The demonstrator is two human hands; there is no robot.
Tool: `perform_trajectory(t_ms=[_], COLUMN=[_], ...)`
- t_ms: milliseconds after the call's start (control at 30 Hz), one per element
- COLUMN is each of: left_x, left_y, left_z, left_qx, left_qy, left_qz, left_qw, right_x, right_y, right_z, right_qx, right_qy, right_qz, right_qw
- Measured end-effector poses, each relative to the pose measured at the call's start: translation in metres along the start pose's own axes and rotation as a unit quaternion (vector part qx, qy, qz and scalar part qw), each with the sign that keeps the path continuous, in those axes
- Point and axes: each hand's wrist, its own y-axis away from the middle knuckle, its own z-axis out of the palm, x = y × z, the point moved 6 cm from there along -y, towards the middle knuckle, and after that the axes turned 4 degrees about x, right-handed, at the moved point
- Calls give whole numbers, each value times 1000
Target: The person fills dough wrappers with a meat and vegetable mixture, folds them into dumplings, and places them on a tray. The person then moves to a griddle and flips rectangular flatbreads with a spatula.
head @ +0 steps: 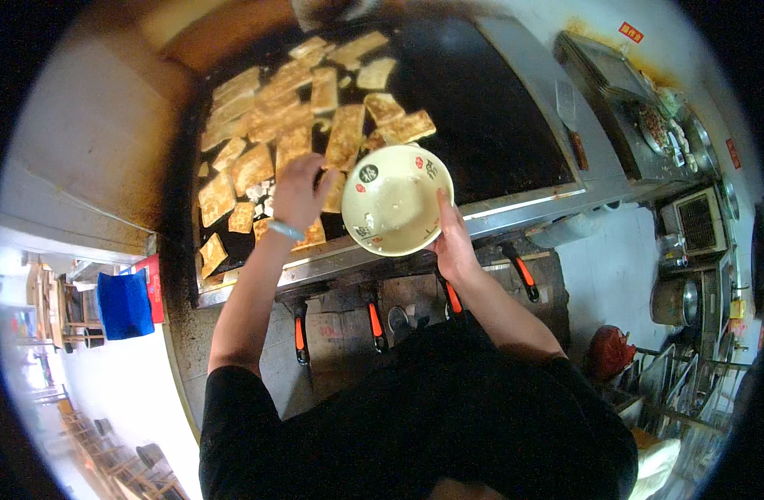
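Note:
My right hand grips the rim of a cream-coloured bowl with printed marks, tilted so that its inside shows; a few small white bits cling to it. My left hand, a pale bracelet at its wrist, is just left of the bowl over the griddle, its fingers apart and slightly blurred; it seems to hold nothing. Beneath it lie small white cubes among browned flat slabs of food. Many such slabs cover the left half of the dark griddle, some overlapping.
A flat metal spatula with a wooden handle lies on the steel ledge right of the griddle. Along the front hang several black and orange handles. Stacked trays and a pot stand at the right, a blue chair back at the left.

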Motion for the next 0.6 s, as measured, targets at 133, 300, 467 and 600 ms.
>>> perform_trajectory(t_ms=[133,300,467,600], left_x=[79,68,-29,-70], left_y=[42,45,23,23], left_z=[7,10,9,11], left_qx=[-144,-215,-113,-131], left_qy=[75,-51,-248,-172], left_qz=[207,247,172,-62], left_qw=[965,943,947,974], right_x=[-5,-8,-15,-30], right_y=[2,-1,-23,-15], right_z=[1,3,14,-5], right_qx=[7,34,22,15], right_qy=[-16,27,1,-34], right_qz=[-3,-28,-72,-63], right_qw=[1000,999,997,997])
